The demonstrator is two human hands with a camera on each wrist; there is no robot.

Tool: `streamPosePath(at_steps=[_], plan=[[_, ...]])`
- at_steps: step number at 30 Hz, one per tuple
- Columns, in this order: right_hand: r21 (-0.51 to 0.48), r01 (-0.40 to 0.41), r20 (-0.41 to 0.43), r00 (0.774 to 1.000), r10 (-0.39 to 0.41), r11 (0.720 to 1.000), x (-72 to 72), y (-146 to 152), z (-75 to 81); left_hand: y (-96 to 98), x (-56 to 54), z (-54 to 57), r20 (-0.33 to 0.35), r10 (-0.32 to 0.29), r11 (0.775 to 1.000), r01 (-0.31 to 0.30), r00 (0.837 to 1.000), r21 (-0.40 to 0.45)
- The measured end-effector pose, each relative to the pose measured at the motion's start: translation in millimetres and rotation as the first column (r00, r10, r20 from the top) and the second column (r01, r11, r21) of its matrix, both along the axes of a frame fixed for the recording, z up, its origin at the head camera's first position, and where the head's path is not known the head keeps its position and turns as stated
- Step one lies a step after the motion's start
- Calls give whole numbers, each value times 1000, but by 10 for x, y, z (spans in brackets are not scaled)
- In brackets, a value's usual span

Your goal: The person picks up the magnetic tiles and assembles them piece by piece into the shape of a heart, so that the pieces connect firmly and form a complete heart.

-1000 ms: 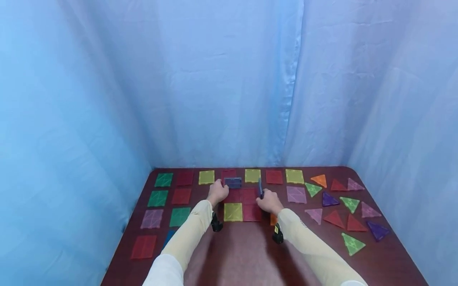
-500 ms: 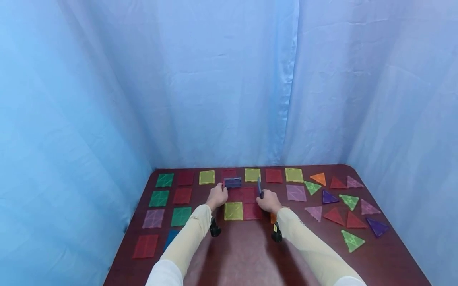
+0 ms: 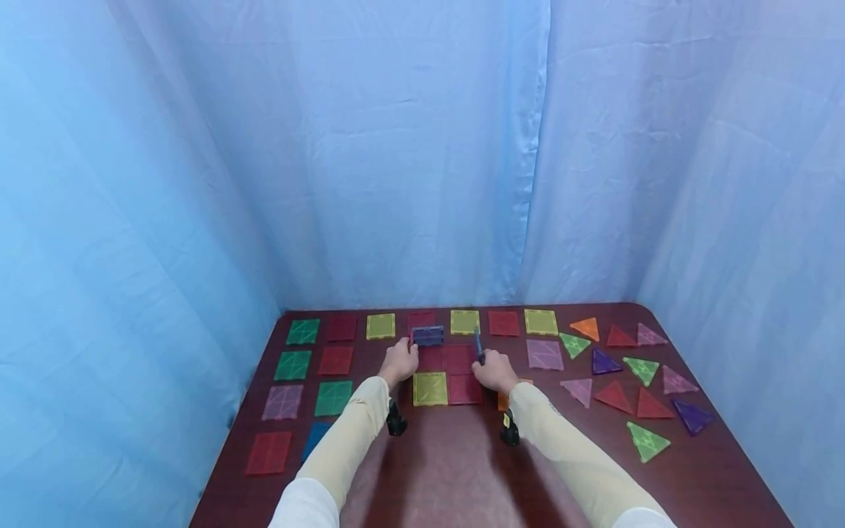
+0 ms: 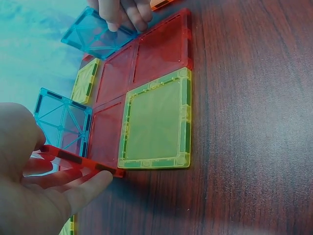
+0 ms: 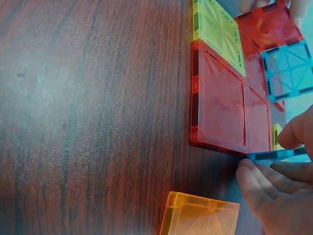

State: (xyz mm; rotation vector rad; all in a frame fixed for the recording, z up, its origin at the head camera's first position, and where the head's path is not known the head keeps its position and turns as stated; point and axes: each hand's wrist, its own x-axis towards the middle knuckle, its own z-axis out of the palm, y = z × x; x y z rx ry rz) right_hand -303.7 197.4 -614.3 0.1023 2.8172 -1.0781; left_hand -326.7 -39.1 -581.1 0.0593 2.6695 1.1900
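Four-square flat base of magnetic tiles: a yellow tile [image 4: 154,122] at the front left, with red tiles [image 5: 222,95] in its other places. My left hand [image 3: 399,363] pinches a red magnetic tile [image 4: 80,160] standing on edge along the base's left side, thumb on one face and fingers on the other. At the right side my right hand [image 3: 496,372] pinches a blue magnetic tile [image 4: 90,32], also on edge. Between the hands, a second blue tile [image 3: 428,336] stands upright at the back left of the base, beside the red one.
Flat square tiles lie around, among them a green tile [image 3: 333,398] at left and a yellow tile [image 3: 541,323] at the back. An orange tile [image 5: 203,215] lies close by the right hand. Several triangle tiles [image 3: 617,397] spread across the right. Blue curtains [image 3: 409,161] surround the table.
My left hand has shifted slightly left and toward me at the red tile. The right hand and the standing blue tiles hold nearly the same places; the head view moved a little.
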Motion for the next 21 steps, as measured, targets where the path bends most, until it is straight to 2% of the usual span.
streamPosePath(at_steps=[7, 14, 18, 21], plan=[[-3, 2, 19, 1000, -2, 1000, 9, 13, 17, -2, -1, -1, -10, -5, 1000, 5, 1000, -5], [114, -78, 25, 997, 76, 990, 70, 177, 150, 4, 20, 10, 20, -13, 1000, 12, 1000, 14], [209, -172, 47, 985, 166, 963, 108, 397, 283, -5, 28, 39, 15, -2, 1000, 2, 1000, 20], [290, -269, 98, 963, 252, 918, 154, 544, 374, -28, 33, 56, 19, 2, 1000, -2, 1000, 25]])
